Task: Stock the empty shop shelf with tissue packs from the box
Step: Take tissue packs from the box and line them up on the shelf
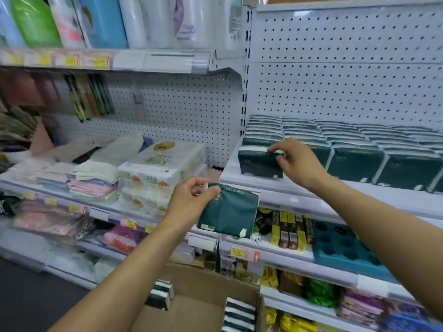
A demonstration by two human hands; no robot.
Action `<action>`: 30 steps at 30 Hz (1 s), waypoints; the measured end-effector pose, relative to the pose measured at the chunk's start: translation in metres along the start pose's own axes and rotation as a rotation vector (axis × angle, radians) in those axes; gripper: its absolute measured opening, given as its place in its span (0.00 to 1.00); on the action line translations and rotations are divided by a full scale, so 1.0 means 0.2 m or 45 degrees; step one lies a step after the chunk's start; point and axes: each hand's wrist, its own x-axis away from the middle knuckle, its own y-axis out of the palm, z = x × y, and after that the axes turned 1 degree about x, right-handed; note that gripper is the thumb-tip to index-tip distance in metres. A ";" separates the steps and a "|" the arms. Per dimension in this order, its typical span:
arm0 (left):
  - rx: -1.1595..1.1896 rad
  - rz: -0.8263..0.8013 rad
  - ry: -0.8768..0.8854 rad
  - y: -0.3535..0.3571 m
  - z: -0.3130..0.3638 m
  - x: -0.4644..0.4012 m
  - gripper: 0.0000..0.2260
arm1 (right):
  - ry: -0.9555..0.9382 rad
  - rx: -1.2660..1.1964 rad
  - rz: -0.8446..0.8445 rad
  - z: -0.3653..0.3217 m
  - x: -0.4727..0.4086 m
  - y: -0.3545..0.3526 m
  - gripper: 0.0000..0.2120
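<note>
1. White pegboard panel [335,75] backs the shelving, up behind the fingers.
2. Upright post [244,92] divides two bays, left of them.
3. Dark floor [28,291] lies far below, leftward.

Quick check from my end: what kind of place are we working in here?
Most likely a small retail shop aisle. White pegboard-backed metal shelving carries yellow price tags on its front rails, neighbouring shelves hold packaged goods, and an open brown cardboard box of dark green tissue packs sits below for restocking.
</note>
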 end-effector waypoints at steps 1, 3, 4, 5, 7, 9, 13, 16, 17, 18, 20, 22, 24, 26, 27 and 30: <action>0.007 0.002 0.004 0.01 0.01 -0.01 0.07 | -0.013 0.050 -0.013 0.02 -0.01 0.02 0.13; 0.018 0.014 0.008 0.03 0.02 -0.04 0.07 | -0.045 0.165 0.028 0.05 -0.03 0.06 0.15; 0.026 0.020 0.008 0.03 0.02 -0.05 0.07 | -0.067 0.242 0.060 0.07 -0.03 0.08 0.17; 0.034 0.025 0.005 0.04 0.02 -0.07 0.07 | -0.086 0.316 0.089 0.07 -0.04 0.09 0.18; 0.068 0.034 -0.007 0.06 0.02 -0.09 0.07 | -0.115 0.428 0.140 0.09 -0.08 0.10 0.18; 0.097 0.038 -0.014 0.08 0.02 -0.12 0.07 | -0.119 0.500 0.174 0.12 -0.11 0.12 0.18; 0.119 0.032 0.003 0.14 0.04 -0.16 0.06 | -0.123 0.533 0.208 0.15 -0.13 0.14 0.17; 0.137 0.035 0.006 0.15 0.05 -0.19 0.06 | -0.191 0.342 0.316 0.11 -0.10 0.11 0.15; 0.141 0.036 0.001 0.16 0.05 -0.20 0.07 | -0.205 0.188 0.287 0.07 -0.07 0.09 0.16; 0.144 0.033 -0.001 0.17 0.05 -0.20 0.07 | -0.189 0.002 0.192 0.04 -0.05 0.06 0.17; 0.194 0.004 0.010 0.20 0.06 -0.20 0.08 | -0.124 -0.318 -0.092 -0.03 0.02 0.03 0.20; 0.269 -0.054 0.038 0.25 0.10 -0.20 0.07 | -0.085 -0.423 -0.282 -0.07 0.07 0.01 0.24; 0.283 -0.136 0.084 0.27 0.15 -0.21 0.08 | -0.075 -0.508 -0.329 -0.05 0.10 -0.02 0.23; 0.231 -0.213 0.139 0.29 0.19 -0.23 0.10 | -0.051 -0.573 -0.269 -0.01 0.12 -0.07 0.21; 0.178 -0.206 0.172 0.30 0.21 -0.25 0.11 | -0.037 -0.559 -0.217 0.02 0.13 -0.11 0.20; -0.178 -0.077 0.329 0.37 0.19 -0.36 0.20 | 0.007 -0.431 -0.056 0.15 0.16 -0.21 0.18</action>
